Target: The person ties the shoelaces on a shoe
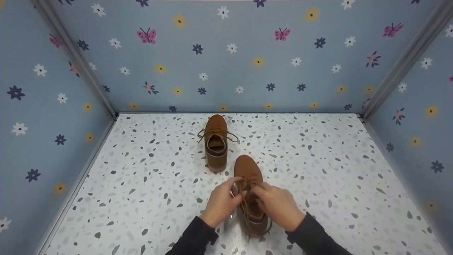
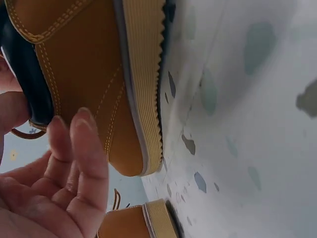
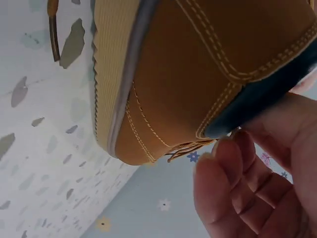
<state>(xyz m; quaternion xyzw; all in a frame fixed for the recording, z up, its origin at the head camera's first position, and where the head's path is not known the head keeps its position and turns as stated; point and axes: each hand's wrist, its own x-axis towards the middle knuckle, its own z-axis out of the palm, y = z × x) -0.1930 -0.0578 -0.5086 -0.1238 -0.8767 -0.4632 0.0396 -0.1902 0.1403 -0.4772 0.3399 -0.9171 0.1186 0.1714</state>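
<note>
Two brown lace-up ankle shoes stand on the floor, toes pointing away. Both hands are at the nearer shoe, around its lacing. My left hand holds the left lace flap between thumb and fingers; in the left wrist view its fingertips lie at the flap's stitched edge. My right hand pinches the right flap, its thumb against the dark lining. The shoelace is loose and trails down the sides; one lace end hangs by the sole. The fingers hide part of the lacing.
The other shoe stands farther off to the left, its lace tied in a bow. The speckled white floor is bordered by blue panels with flowers and butterflies, joined by grey metal posts.
</note>
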